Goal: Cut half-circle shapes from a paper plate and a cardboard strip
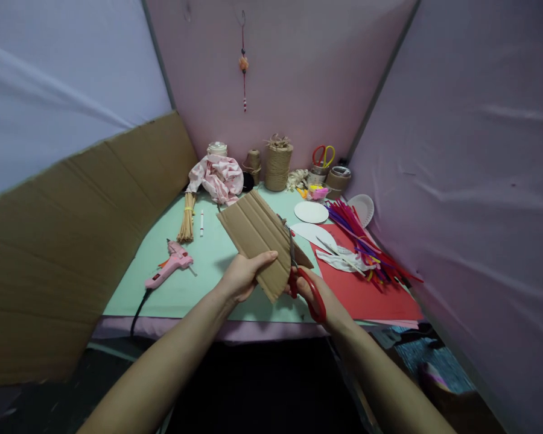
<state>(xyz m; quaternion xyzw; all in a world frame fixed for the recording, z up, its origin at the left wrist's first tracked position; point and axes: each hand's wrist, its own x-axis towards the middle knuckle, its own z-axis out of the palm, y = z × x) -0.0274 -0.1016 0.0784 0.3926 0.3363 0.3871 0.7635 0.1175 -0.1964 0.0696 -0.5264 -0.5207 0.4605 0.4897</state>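
Note:
In my left hand (245, 276) is a piece of brown cardboard (257, 232), held tilted above the table with the thumb on its upper face. Its fingers are mostly hidden beneath the piece. My right hand (310, 292) grips red-handled scissors (317, 304). Their blades point away from me and lie across the cardboard's right side, where a cut runs and a strip slants off to the right. The lower end of the cardboard looks curved near the scissors.
A pink glue gun (174, 262) with a cord lies at left, near bundled sticks (187, 218) and a marker (201, 223). Pipe cleaners (357, 235) lie on red paper (344, 298) at right. Twine rolls (278, 166) stand behind. A cardboard panel (95, 211) borders the left.

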